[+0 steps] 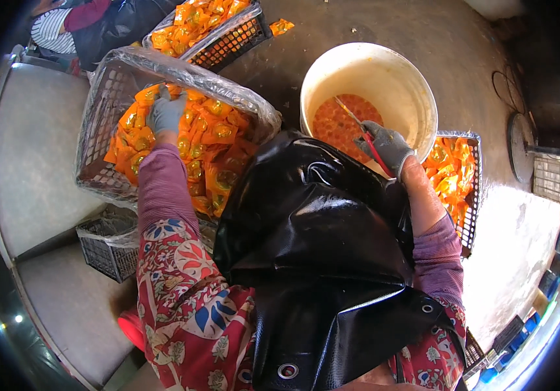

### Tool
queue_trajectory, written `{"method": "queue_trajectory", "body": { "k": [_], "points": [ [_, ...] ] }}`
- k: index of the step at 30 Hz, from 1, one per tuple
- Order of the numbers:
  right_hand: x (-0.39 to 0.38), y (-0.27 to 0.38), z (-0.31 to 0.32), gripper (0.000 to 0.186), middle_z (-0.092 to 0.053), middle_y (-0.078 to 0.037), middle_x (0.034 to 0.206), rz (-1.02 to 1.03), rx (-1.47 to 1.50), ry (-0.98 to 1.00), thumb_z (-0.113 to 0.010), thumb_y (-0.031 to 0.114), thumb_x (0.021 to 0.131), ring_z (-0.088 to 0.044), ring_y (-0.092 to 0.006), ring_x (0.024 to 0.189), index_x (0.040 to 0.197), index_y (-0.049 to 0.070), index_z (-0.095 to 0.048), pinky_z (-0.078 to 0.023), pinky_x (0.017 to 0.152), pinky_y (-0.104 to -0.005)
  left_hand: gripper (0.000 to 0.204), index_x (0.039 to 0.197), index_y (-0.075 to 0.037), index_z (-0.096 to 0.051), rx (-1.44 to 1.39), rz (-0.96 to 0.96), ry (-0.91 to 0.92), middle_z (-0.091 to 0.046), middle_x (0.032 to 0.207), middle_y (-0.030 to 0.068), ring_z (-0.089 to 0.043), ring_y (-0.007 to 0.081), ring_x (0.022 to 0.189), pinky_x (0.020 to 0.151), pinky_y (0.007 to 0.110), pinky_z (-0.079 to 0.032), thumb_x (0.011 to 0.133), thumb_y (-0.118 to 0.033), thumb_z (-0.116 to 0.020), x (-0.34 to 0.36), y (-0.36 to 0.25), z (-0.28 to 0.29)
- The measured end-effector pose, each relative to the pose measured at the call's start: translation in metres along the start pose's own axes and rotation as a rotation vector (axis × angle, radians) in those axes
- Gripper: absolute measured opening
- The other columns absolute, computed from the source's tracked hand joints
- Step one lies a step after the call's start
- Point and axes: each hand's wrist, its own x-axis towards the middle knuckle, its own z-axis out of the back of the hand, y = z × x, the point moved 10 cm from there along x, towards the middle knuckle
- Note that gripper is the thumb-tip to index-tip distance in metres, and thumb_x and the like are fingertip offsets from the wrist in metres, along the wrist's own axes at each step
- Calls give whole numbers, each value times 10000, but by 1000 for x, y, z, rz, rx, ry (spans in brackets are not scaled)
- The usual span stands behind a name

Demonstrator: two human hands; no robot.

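Note:
My right hand (389, 146), in a grey glove, grips a pair of scissors (376, 153) by its red handles. Their blades point up and left over a white bucket (384, 62), whose bottom holds an orange-red mass of round pieces in liquid (342, 120). In a plastic-lined crate (101, 124) at the left lie many shiny orange packets (218, 133) with round contents. Among these, near the crate's far side, my gloved left hand (166, 112) reaches down, fingers apart and touching the packets; their tips are partly hidden. A black apron (319, 228) covers my lap.
Another crate (234, 39) of orange packets stands at the back, with one loose packet (281, 27) beside it on the floor. A third filled crate (468, 208) is right of the bucket. A dark crate (107, 251) sits lower left. Another person's striped sleeve (55, 32) shows top left.

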Motion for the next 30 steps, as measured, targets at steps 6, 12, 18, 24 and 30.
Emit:
{"method": "queue_trajectory", "body": {
  "k": [6,12,18,24,30],
  "points": [
    [3,2,-6,353,-628,-209,922,-41,10,96,-576,393,862,-599,-381,903,1045,96,-524,-472,757,-425,653,1193,-114,-539,118,-119,333,-619,1086,180,-594,366,983,817,473,-463,726,-567,-590,-41,-37,-31],
    [-3,9,0,370,-627,-217,922,3,-33,125,-567,401,868,-599,-387,911,1049,82,-521,-468,769,-425,340,972,-113,-620,89,-236,254,-649,931,169,-615,347,925,757,468,-479,760,-380,-615,-92,-40,-36],
    [-6,21,6,418,-634,-190,924,79,14,34,-578,403,868,-609,-359,894,1122,78,-514,-475,773,-413,294,980,-16,-593,-602,362,93,-645,891,205,-621,374,809,632,411,-527,862,-283,-550,-63,61,-64],
    [0,7,13,509,-615,-72,890,-108,1020,32,-641,360,861,-609,-145,787,1245,61,-490,-526,691,-295,293,1117,1,-522,-1923,274,440,-604,1062,106,-624,239,916,725,358,-556,909,-197,-576,-85,-112,4],
    [-8,47,28,507,-621,-76,925,54,1426,8,-665,402,837,-616,-128,722,1154,37,-512,-526,623,-271,268,1122,-12,-539,-1870,-50,821,-600,1006,63,-592,138,906,798,277,-493,924,-192,-560,-175,-276,56]
  ]
}}
